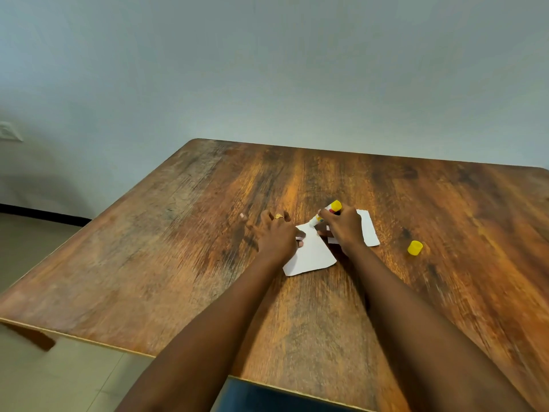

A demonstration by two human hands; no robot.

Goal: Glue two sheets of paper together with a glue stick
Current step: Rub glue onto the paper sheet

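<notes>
1. Wooden surface, dark streaked grain, seen from the person's head; pale wall beyond its far edge.
2. Left hand: fingers spread, palm down, pressing on the left edge of a white paper sheet. A gold ring shows on one finger.
3. Right hand: closed around a glue stick, held tilted, yellow base up and far, white tip down on the far corner of the pressed sheet.
4. Second paper sheet lies flat just right of the first, partly hidden under the right hand; whether the two sheets touch cannot be told.
5. Yellow cap sits alone on the surface, right of the second sheet and apart from it.
6. Both forearms are bare and reach in from the near edge.
</notes>
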